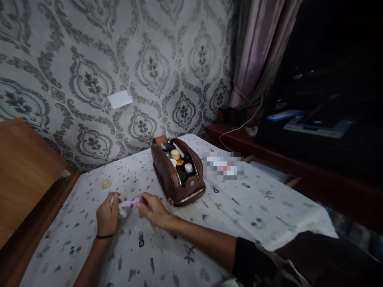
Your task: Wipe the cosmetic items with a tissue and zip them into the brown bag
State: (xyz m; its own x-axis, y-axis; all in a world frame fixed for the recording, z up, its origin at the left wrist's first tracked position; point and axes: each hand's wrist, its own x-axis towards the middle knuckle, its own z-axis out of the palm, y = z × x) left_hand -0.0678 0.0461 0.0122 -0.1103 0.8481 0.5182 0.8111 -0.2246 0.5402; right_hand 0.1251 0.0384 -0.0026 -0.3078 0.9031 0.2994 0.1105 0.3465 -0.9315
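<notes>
— Where was the small purple-and-white tube (131, 204)?
— Gripped between both hands, left hand (107, 215) and right hand (154, 209), low over the near part of the floral-clothed surface (239, 207).
— And beyond it?
— An open brown leather toiletry pouch (176, 171), just right of the hands.

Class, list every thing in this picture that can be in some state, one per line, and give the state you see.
Toiletry bag: unzipped, open, upright, full of small bottles.
Purple tube: lying across, gripped at both ends.
Left hand: closed on the tube's white end.
Right hand: closed on the tube's other end.
Small round lid: lying loose on the tablecloth.
Curtain: drawn aside, tied.
</notes>
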